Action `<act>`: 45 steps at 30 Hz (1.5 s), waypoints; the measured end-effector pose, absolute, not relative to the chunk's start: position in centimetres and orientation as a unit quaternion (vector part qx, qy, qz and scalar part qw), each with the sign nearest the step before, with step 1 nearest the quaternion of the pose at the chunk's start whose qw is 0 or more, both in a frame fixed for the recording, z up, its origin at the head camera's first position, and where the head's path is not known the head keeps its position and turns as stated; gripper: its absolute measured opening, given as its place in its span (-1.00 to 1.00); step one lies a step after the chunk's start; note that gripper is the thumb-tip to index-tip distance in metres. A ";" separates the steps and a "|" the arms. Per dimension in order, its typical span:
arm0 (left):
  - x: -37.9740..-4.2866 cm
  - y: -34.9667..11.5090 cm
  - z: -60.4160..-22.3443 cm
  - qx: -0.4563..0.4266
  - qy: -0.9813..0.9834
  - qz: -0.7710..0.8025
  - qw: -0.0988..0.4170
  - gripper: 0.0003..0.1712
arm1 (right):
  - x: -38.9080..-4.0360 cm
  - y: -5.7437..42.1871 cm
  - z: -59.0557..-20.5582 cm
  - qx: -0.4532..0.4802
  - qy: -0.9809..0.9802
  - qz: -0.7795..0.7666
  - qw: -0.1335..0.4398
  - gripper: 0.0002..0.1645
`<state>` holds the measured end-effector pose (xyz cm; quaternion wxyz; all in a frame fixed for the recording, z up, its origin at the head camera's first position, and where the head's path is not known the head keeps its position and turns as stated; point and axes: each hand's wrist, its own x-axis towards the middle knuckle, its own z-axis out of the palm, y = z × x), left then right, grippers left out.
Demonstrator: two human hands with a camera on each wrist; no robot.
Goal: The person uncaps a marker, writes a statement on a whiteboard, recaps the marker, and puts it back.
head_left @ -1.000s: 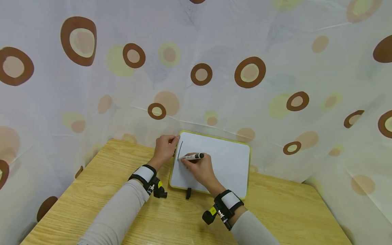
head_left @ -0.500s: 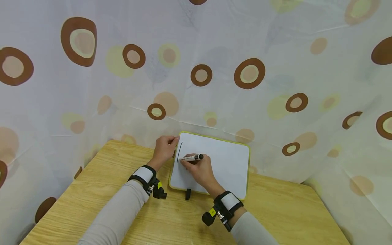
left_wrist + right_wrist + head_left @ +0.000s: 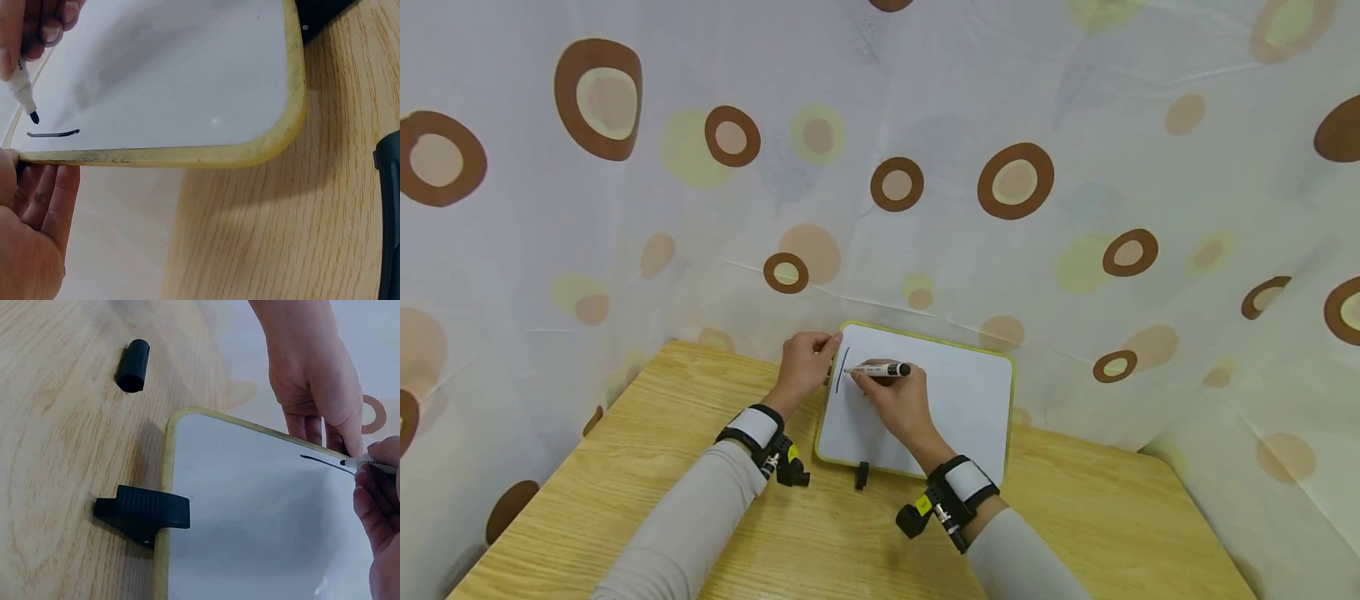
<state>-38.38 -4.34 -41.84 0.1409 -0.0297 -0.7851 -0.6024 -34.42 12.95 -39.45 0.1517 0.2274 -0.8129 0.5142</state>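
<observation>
Whiteboard marker (image 3: 883, 370) held beside a black stroke (image 3: 53, 134).
The right hand (image 3: 906, 410) pinched it; the left hand (image 3: 803, 367) gripped the whiteboard (image 3: 964, 400) at its far left edge.

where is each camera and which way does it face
Head: on the head, facing forward and down at the white, yellow-rimmed rectangular board; left hand, right hand, light-grey sleeves show.
Left wrist: on that wrist, facing the board's left edge; both hands show partly.
Right wrist: on that wrist, facing the board's lower-left corner; both hands show partly.
Both wrist views share the white, black-tipped marker and thin black line.
</observation>
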 end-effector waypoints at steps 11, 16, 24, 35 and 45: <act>-38.3 -3.9 -41.9 -0.029 -0.782 -0.608 0.133 -0.62 | -34.7 12.9 -39.4 0.226 -0.819 0.498 0.172 -0.90; -38.4 -3.7 -41.7 -0.031 -0.783 -0.607 0.134 -0.62 | -34.8 12.9 -39.5 0.228 -0.818 0.497 0.178 -0.90; -38.2 -3.5 -41.9 -0.032 -0.784 -0.604 0.138 -0.65 | -34.8 13.0 -39.8 0.244 -0.818 0.483 0.194 -0.90; -38.0 -3.6 -41.8 -0.031 -0.787 -0.602 0.132 -0.63 | -34.7 13.4 -39.7 0.252 -0.822 0.463 0.218 -0.90; -38.1 -3.9 -41.7 -0.025 -0.788 -0.599 0.138 -0.64 | -34.7 13.9 -39.6 0.248 -0.827 0.451 0.226 -0.89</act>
